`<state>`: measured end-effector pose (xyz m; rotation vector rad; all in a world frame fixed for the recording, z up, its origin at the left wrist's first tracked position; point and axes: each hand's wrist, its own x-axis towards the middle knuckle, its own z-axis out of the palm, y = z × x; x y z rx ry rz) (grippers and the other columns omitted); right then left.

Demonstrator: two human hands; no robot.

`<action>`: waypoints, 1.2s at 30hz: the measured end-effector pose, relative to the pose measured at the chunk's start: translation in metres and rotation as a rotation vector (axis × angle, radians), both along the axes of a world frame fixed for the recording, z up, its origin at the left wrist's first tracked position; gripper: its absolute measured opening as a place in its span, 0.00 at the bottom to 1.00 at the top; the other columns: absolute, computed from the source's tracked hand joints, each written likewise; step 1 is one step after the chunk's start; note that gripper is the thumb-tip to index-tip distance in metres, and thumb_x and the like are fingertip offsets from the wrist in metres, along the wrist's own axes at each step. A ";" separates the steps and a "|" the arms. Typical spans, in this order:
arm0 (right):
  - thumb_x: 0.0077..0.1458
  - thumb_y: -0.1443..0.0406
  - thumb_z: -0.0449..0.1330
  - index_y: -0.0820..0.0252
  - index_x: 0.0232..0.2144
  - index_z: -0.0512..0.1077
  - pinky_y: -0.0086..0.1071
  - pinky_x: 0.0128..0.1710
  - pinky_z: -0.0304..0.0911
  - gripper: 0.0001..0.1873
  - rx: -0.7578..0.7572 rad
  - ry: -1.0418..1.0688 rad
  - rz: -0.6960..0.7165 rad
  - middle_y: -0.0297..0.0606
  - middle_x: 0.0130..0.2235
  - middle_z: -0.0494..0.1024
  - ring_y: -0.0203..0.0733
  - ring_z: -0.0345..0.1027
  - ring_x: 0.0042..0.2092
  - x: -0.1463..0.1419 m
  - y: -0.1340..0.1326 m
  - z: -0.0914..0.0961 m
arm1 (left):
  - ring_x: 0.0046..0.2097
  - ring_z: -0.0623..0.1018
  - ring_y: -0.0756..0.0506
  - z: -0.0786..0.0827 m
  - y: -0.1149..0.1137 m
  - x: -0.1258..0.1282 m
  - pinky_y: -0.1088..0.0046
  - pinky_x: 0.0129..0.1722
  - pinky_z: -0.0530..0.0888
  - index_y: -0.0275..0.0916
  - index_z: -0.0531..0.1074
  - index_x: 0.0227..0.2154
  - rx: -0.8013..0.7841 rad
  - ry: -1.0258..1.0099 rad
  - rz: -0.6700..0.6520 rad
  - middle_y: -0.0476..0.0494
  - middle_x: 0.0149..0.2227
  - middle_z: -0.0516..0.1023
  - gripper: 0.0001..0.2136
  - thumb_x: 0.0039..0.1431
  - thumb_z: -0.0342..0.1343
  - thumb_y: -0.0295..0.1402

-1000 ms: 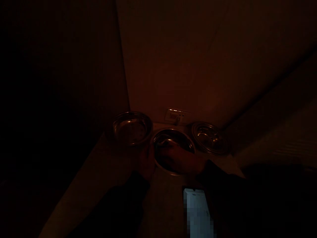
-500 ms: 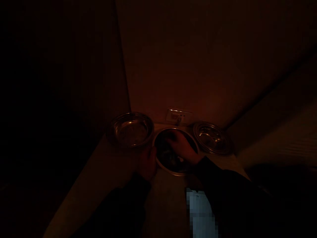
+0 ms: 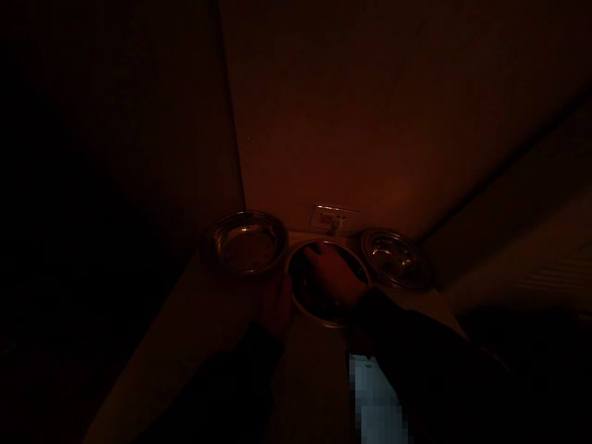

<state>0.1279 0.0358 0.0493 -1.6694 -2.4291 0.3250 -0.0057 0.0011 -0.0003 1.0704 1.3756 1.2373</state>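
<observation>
Head view, the only one, in very dim reddish light. From where I stand, the middle metal bowl (image 3: 329, 324) sits on the table (image 3: 308, 376) near the wall, between two other vessels. The right hand (image 3: 335, 276) reaches inside it with fingers bent downward; I cannot tell whether they pinch anything. The left hand (image 3: 277, 306) lies against the bowl's left side, thumb by the rim; whether it grips is lost in shadow. The work within the bowl looks under way; how much is done or left cannot be read here.

Containers: the middle bowl holds something dark, its nature indistinct. The left basin (image 3: 247, 248) shows a shiny interior with no contents I can make out. The right dish (image 3: 367, 256) carries bright glints, either contents or bare metal. A lit phone (image 3: 379, 401) lies nearer the person, beside the right sleeve (image 3: 407, 327).
</observation>
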 end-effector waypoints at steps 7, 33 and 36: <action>0.56 0.73 0.51 0.68 0.46 0.71 0.43 0.47 0.61 0.16 -0.015 -0.174 0.056 0.57 0.49 0.70 0.54 0.65 0.51 0.009 0.008 -0.006 | 0.41 0.78 0.40 0.004 0.001 -0.001 0.63 0.42 0.73 0.33 0.75 0.35 0.022 0.060 -0.004 0.37 0.37 0.81 0.15 0.56 0.47 0.37; 0.54 0.68 0.54 0.68 0.43 0.72 0.38 0.39 0.64 0.14 -0.141 -0.285 0.139 0.55 0.41 0.76 0.50 0.73 0.40 0.037 -0.005 0.011 | 0.46 0.78 0.40 0.009 -0.001 0.002 0.64 0.48 0.71 0.33 0.76 0.41 0.024 0.050 -0.012 0.37 0.43 0.80 0.17 0.59 0.46 0.37; 0.53 0.68 0.56 0.64 0.40 0.74 0.33 0.38 0.64 0.12 -0.229 -0.243 0.217 0.48 0.42 0.77 0.45 0.73 0.39 0.041 -0.013 0.017 | 0.44 0.78 0.40 0.011 -0.003 0.002 0.63 0.46 0.72 0.35 0.76 0.39 0.006 0.040 -0.010 0.38 0.41 0.81 0.17 0.59 0.47 0.39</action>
